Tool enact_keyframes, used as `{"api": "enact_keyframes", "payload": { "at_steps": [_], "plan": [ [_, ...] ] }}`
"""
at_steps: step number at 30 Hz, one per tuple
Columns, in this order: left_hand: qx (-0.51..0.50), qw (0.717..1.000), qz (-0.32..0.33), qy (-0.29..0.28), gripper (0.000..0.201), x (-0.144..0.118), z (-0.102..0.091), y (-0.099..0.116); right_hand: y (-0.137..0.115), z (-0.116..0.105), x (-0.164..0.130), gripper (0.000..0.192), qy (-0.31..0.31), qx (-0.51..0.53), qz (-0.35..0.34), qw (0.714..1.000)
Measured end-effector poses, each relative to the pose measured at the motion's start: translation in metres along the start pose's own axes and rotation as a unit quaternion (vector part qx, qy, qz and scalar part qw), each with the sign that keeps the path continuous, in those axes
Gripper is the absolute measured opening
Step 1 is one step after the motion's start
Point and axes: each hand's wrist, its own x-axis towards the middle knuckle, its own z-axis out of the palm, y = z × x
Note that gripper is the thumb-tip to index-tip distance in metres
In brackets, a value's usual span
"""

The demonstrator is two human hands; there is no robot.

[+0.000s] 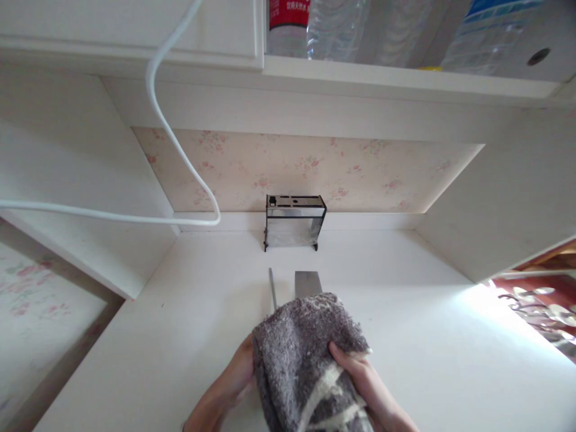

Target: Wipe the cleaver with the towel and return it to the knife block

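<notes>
A folded grey towel [297,354] with cream stripes is held up over the white tabletop, near the bottom middle of the head view. My left hand [238,369] grips its left edge, with the fingers mostly hidden behind the cloth. On the right side my right hand [366,381] closes on it, thumb lying across the front. Just beyond the towel, a thin grey rod [272,288] and a flat grey metal blade or plate [308,283] lie on the surface, their near ends covered by the cloth.
A small metal frame with black edges [296,212] stands at the back against the floral wall panel. White side panels flank the white tabletop [198,312]. Overhead, a shelf [396,78] holds several plastic bottles [337,27]. A white cable [180,147] hangs at upper left.
</notes>
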Motion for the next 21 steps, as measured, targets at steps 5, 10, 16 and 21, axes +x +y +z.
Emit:
{"api": "enact_keyframes", "payload": {
  "at_steps": [5,10,16,21],
  "plan": [
    [-0.034,0.998,0.043,-0.041,0.028,0.014,-0.01,0.0,-0.05,-0.037,-0.014,0.073,0.127,0.0,-0.081,0.989],
    [-0.035,0.998,0.055,-0.002,0.02,0.022,-0.027,0.001,-0.102,-0.094,-0.018,0.066,0.176,-0.021,-0.119,0.977],
    [-0.006,0.997,0.055,0.06,0.019,0.029,-0.048,0.002,-0.123,-0.166,0.004,0.047,0.171,-0.192,-0.017,0.966],
    [0.021,0.996,0.05,0.07,0.022,0.032,-0.055,0.0,-0.138,-0.219,0.025,0.048,0.254,-0.471,-0.122,0.836]
  ]
}}
